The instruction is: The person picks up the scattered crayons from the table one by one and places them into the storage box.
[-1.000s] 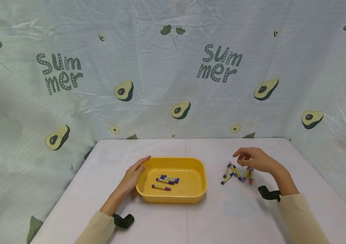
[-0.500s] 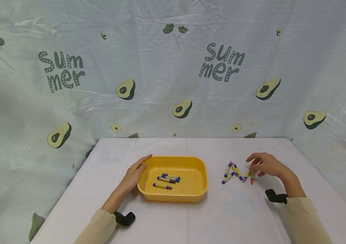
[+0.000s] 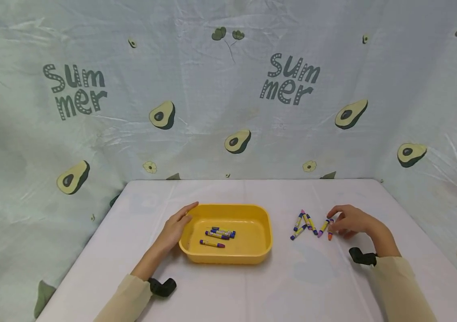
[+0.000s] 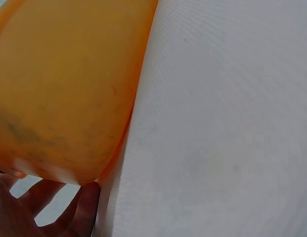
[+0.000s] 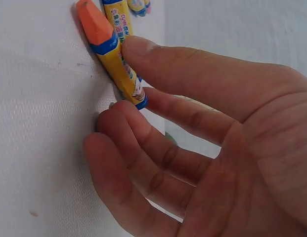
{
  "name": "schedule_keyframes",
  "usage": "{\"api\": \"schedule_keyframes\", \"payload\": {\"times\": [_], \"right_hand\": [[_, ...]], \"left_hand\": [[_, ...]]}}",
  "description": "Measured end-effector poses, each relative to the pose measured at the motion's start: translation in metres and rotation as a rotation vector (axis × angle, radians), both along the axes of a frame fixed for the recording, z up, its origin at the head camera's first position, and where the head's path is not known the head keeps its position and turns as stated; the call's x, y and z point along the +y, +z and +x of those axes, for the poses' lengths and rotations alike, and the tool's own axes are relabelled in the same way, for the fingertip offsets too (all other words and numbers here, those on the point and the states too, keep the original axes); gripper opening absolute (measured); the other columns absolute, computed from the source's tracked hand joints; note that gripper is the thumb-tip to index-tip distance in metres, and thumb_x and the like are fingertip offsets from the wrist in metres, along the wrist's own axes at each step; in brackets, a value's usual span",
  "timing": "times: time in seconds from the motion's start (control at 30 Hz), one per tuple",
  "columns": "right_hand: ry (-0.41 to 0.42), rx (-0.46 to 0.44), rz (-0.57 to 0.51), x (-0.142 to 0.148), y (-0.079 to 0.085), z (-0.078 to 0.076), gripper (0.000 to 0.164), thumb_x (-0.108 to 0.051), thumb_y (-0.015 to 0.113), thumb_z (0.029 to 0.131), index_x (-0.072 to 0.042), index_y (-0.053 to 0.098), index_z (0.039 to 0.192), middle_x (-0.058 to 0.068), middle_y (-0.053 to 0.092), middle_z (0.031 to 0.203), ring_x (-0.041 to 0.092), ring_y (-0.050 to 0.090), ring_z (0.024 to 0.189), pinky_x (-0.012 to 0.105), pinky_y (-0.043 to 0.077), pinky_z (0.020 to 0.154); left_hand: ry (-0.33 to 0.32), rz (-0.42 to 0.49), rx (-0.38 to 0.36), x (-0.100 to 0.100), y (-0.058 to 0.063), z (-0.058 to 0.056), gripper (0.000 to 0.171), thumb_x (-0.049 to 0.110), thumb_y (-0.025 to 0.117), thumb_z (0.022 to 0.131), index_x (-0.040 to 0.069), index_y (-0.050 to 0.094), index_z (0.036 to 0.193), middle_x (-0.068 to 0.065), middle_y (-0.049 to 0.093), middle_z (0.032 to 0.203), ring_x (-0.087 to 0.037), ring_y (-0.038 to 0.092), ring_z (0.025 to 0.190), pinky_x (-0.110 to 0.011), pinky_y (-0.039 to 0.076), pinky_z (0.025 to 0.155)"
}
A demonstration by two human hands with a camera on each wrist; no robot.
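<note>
Orange-tipped crayon (image 5: 111,59) spotted just left of right hand (image 3: 351,220), purple crayon (image 3: 323,228) right beside. Orange-tipped crayon touched by thumb (image 5: 143,52), fingers (image 5: 111,168) loosely curved; whether it's pinched cannot be told. Yellow tray (image 3: 232,258), crayons (image 3: 218,235) inside, touched at rim by relaxed left hand (image 3: 173,230).

White worktop (image 3: 293,277) with faint creases, yellow plastic tray (image 3: 228,259) set flat on it, loose cluster of yellow-wrapped crayons (image 3: 298,232) to the tray's right, purple-tipped crayon (image 3: 323,228) lying just beside them.
</note>
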State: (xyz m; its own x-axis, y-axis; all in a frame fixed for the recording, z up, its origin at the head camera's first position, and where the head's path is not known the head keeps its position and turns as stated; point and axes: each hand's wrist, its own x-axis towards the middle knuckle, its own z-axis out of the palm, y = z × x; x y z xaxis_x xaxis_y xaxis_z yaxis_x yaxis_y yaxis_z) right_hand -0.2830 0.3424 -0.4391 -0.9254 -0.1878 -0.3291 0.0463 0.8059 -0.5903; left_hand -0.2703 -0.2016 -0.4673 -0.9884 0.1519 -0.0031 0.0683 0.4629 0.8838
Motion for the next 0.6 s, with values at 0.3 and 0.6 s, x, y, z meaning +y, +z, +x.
{"api": "schedule_keyframes", "payload": {"times": [0.3,0.6], "right_hand": [[0.033,-0.007,-0.056,0.0029,0.0073,0.0082,0.046,-0.012,0.070,0.092,0.004,0.056,0.133,0.012,0.066,0.099,0.021,0.062,0.084,0.036,0.062,0.073],[0.015,0.002,-0.014,-0.0013,0.0026,0.0047,0.052,-0.024,0.080,0.089,0.000,0.059,0.130,0.010,0.064,0.100,0.021,0.059,0.082,0.035,0.058,0.070]], "left_hand": [[-0.013,0.000,0.010,-0.0010,0.0016,-0.0009,0.048,0.022,0.034,0.111,0.025,0.043,0.158,-0.006,0.036,0.168,-0.034,0.028,0.158,-0.055,0.020,0.129],[-0.008,0.002,0.005,-0.0015,0.0000,0.0007,0.048,0.023,0.033,0.111,0.024,0.042,0.159,-0.007,0.035,0.169,-0.034,0.027,0.158,-0.056,0.020,0.129]]}}
